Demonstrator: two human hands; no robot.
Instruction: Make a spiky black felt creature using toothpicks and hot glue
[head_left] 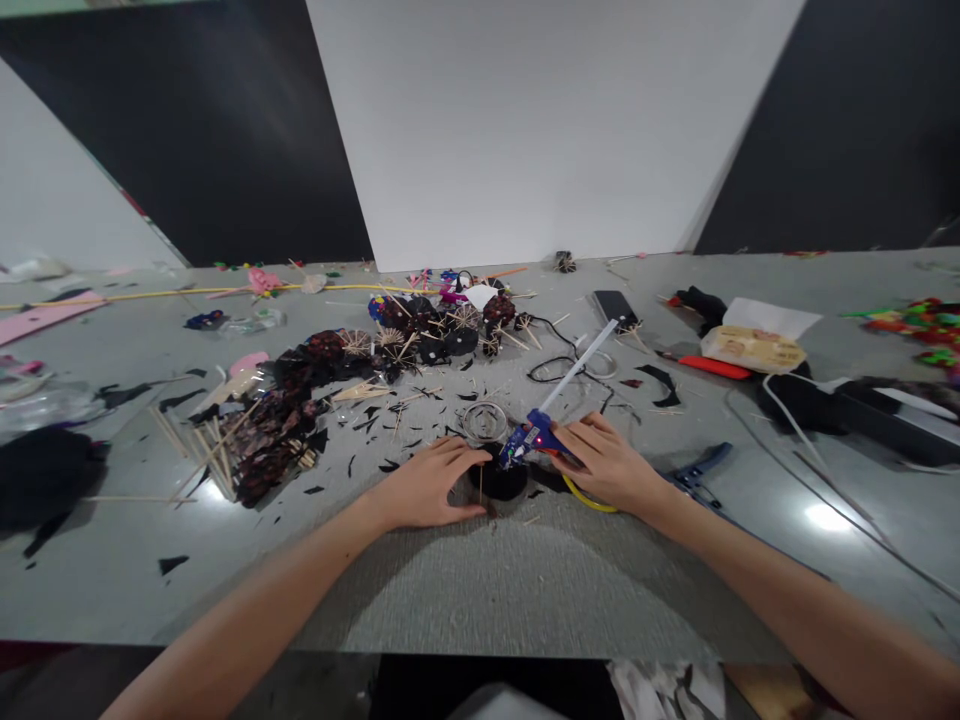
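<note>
My right hand (pixel 604 462) is wrapped round a blue hot glue gun (pixel 534 436), with a small red light lit on its side. A long translucent glue stick (pixel 581 368) juts from its back, up and to the right. The gun's nozzle points down at a round black disc (pixel 504 484) lying on the table. At the disc's left edge, my left hand (pixel 435 484) curves its forefinger and thumb to the two ends of a short thin wooden stick (pixel 481 486). Behind the disc sits a coil of clear tape or wire (pixel 484 422).
Dark clusters with wooden sticks (pixel 300 400) spread to the left and back. Black scraps (pixel 367 425) litter the grey table (pixel 480 600). On the right are blue-handled pliers (pixel 701 470), a red cutter (pixel 714 367), a tissue pack (pixel 754 347), cables and a phone (pixel 615 308).
</note>
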